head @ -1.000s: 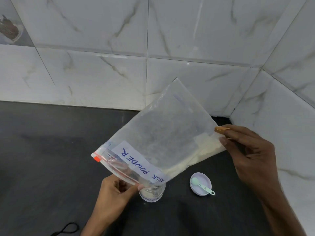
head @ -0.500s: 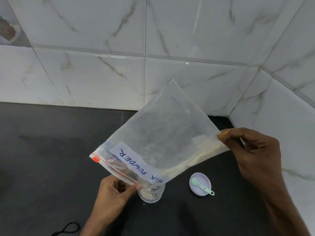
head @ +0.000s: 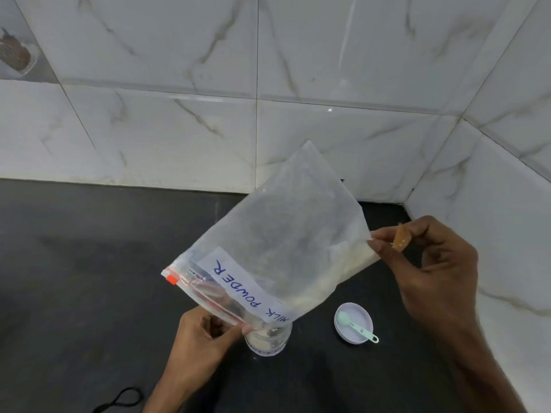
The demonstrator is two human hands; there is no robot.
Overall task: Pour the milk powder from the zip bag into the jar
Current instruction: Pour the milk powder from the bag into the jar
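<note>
Black cord (head: pixel 119 396): it lies on the dark counter (head: pixel 74 293), out beyond your left hand and well apart from the pour.
Left hand (head: pixel 202 335): your thumb and fingers pinch the zip-end corner of the bag, holding its mouth just over the jar.
Zip bag (head: pixel 283 234): it is stretched between your two hands. The zip end is low at your left hand and the bottom end is raised toward your right. The "MILK POWDER" label reads upside down to you.
Jar (head: pixel 268 342): it stands on the counter just right of your left hand, under the bag's mouth, with a pale layer of powder inside. I cannot tell whether the bag touches the rim.
Remaining powder (head: pixel 340 277): a pale ridge lies along the bag's lower edge, close to your right hand and far from the mouth.
Lid (head: pixel 360 312): it lies open side up on the counter below your right hand, with a mint-green scoop (head: pixel 356 326) resting in it.
Right hand (head: pixel 438 263): your thumb and forefinger pinch the bag's bottom corner and the other fingers are curled. One finger wears a tan plaster (head: pixel 399 241).
Change: over the last second your right fingers went from lying stretched along the corner to a tighter, curled pinch. The bag's tilt and your left hand barely shifted.
Meaning: the new grip looks ready for a lift or shake. The ridge probably will not slide at this shallow tilt, so raise that corner while keeping the mouth over the jar.
</note>
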